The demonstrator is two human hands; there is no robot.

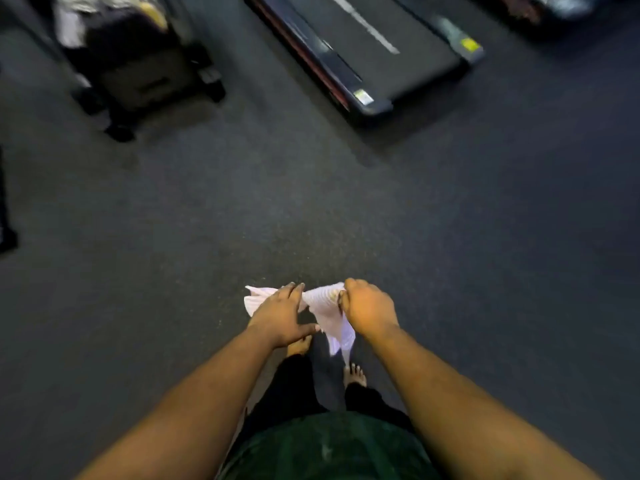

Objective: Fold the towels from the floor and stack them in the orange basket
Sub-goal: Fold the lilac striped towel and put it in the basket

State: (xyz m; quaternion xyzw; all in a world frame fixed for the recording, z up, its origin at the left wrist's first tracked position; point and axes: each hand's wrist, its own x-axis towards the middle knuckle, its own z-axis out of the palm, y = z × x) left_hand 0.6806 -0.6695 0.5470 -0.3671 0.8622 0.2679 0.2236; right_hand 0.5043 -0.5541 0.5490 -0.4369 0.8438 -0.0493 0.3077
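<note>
The person is standing barefoot on the dark floor (485,237), looking down over both forearms. The right hand (369,310) is clenching a bunched edge of the white towel (323,301), and the free end is hanging down from that fist toward the feet. The left hand (280,315) is lying flatter over the towel's other end, fingers spread; whether it is actually pinching the cloth I cannot tell. The towel is running left to right between the two hands, held up off the floor. The fold probably depends on spreading it along that axis. Farther off, a dark cart (138,67) and a treadmill (363,53) are standing blurred; no basket is showing.
</note>
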